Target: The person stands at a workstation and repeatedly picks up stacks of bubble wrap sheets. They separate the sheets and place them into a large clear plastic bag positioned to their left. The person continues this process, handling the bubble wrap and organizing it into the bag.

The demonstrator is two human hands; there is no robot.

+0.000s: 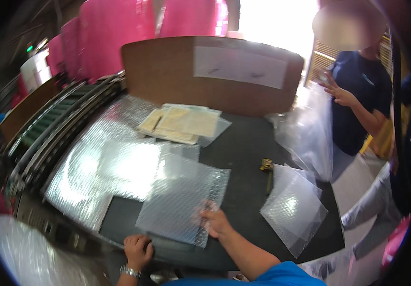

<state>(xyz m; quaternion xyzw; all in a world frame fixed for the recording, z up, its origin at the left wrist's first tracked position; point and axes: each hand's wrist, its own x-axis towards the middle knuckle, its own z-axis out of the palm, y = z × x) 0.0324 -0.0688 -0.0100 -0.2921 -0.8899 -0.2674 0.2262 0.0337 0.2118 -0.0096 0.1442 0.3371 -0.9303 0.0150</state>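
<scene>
Bubble-wrap sheet (179, 198): probably light, soft, slippery, best taken by edges, clamped so in right hand (217, 224) (cannot tell about curled left hand (137, 251)).

a dark tabletop (246, 138) carries clear bubble-wrap sheets (179, 200), flat yellowish sheets (198, 121) and a small yellow-and-black object (266, 165).

Bubble-wrap sheet (179, 200) on table (247, 200), papers (193, 123) behind, tape measure (266, 165) to the right
</scene>
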